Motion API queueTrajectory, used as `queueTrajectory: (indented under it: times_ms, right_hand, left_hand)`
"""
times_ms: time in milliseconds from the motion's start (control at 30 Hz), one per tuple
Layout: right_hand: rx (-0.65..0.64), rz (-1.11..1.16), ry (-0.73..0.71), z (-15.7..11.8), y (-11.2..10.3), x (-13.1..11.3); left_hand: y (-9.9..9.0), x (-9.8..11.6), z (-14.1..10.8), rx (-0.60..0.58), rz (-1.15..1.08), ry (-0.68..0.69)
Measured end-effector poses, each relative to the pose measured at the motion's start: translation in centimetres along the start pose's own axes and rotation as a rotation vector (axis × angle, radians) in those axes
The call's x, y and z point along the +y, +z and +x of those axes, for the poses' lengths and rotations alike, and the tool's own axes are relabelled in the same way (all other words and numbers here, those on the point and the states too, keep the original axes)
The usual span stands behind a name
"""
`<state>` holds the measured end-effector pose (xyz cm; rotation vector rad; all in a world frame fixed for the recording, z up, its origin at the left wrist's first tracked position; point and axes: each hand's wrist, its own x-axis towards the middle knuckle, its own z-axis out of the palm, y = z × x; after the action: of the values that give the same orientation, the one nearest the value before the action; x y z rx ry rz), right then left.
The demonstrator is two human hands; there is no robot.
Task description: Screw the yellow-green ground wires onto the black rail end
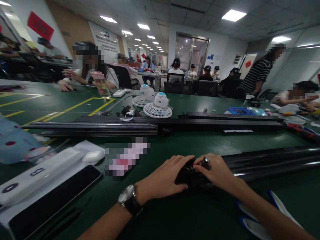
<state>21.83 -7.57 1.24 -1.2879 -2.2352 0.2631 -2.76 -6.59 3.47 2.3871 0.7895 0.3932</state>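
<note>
Lying on the green surface [180,216], the black bar [270,160] has its end held in the curved left grip [163,177], while the right grip [217,170] sits narrow there, anything pinched too hidden to tell.

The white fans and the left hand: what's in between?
In the head view, long black bars, a small dark bundle, then green tabletop before the left hand.

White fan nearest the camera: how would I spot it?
On the green table, look past the hands to the long dark bars. Just beyond sits your white fan, cage down. Unlike the second fan at its left, it stands nearer and partly hides that one.
</note>
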Motion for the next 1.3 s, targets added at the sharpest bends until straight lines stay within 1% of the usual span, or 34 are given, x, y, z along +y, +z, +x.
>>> queueTrajectory:
  times_ms: [67, 133, 200, 300, 367, 467, 600, 767, 900, 1033, 1100, 1200, 1300]
  right_hand:
    - [-0.014, -0.052, -0.017, 0.02, 0.08, 0.11]
    - [0.007, -0.092, 0.008, 0.03, 0.10, 0.25]
    - [0.023, -0.072, 0.016, 0.01, 0.08, 0.23]
    - [-0.005, -0.017, -0.024, 0.02, 0.10, -0.08]
    - [-0.017, -0.019, -0.021, 0.07, 0.19, -0.19]
    - [0.001, -0.069, -0.004, 0.12, 0.36, 0.03]
    - [-0.019, -0.106, -0.049, 0.04, 0.23, 0.41]
    - [0.028, -0.065, 0.016, 0.01, -0.07, 0.16]
    - [-0.018, -0.038, -0.017, 0.05, 0.03, 0.09]
    - [0.006, -0.085, 0.008, 0.00, -0.13, 0.11]
    - [0.007, -0.061, -0.012, -0.03, -0.22, -0.10]
    - [-0.034, -0.025, -0.047, -0.01, -0.26, -0.37]
    - [-0.027, -0.068, -0.023, 0.07, -0.31, -0.19]
  left_hand:
    - [0.25, 0.03, 0.10, 0.020, 0.018, -0.017]
    - [0.45, -0.01, 0.14, 0.028, 0.037, -0.023]
    - [0.48, -0.09, 0.09, 0.019, 0.037, -0.005]
    - [0.37, -0.18, 0.03, 0.009, 0.015, 0.028]
    - [0.41, -0.19, 0.07, 0.011, 0.009, 0.015]
    - [0.74, -0.24, 0.16, 0.015, 0.011, -0.025]
    - [1.03, -0.46, 0.09, 0.009, 0.002, 0.003]
    - [0.80, -0.37, 0.17, -0.005, -0.008, 0.010]
    - [0.80, -0.18, 0.35, 0.014, -0.007, -0.005]
    - [0.64, -0.25, 0.27, -0.032, -0.029, -0.016]
    - [0.57, -0.24, 0.27, -0.042, -0.040, -0.004]
    - [0.64, -0.13, 0.37, -0.018, -0.036, 0.000]
    - [0.74, -0.07, 0.39, -0.003, -0.022, -0.026]
